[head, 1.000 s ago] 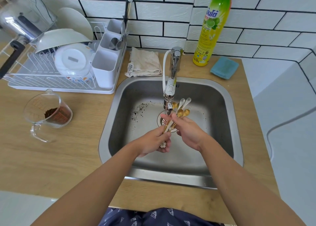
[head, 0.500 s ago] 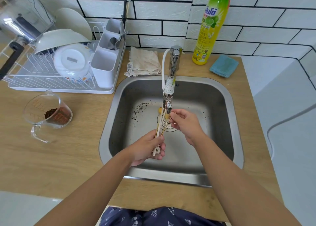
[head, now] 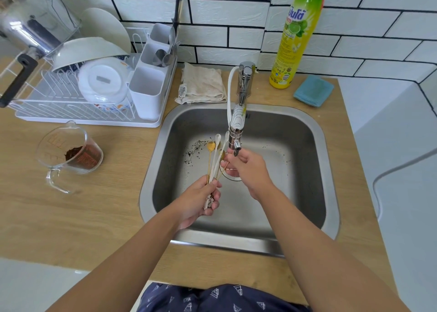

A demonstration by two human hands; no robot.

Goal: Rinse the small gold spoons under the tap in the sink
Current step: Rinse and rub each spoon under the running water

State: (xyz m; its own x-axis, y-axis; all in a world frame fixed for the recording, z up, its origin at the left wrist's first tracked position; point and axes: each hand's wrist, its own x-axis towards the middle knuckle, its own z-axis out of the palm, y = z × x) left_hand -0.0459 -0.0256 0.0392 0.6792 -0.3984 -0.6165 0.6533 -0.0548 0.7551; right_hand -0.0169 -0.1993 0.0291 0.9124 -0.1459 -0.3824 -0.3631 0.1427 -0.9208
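Observation:
My left hand (head: 201, 199) grips the handles of a bunch of thin spoons (head: 214, 159), some gold and some white, over the steel sink (head: 314, 151). Their bowls fan upward and to the left of the tap nozzle (head: 236, 144). One gold bowl (head: 210, 145) stands clear at the far left of the fan. My right hand (head: 246, 167) is just under the nozzle, with its fingers curled round the bowl end of one gold spoon. I cannot make out a water stream. Dark specks lie on the sink floor.
A white dish rack (head: 78, 113) with bowls and a cutlery holder stands to the left. A glass measuring jug (head: 68, 155) with brown powder sits on the wooden counter. Behind the sink are a folded cloth (head: 203, 85), a green-yellow detergent bottle (head: 295, 35) and a blue sponge (head: 313, 90).
The bunch of spoons swung from right of the nozzle to left of it. My left hand shifted slightly left. My right hand stayed under the nozzle, now round one spoon's bowl end.

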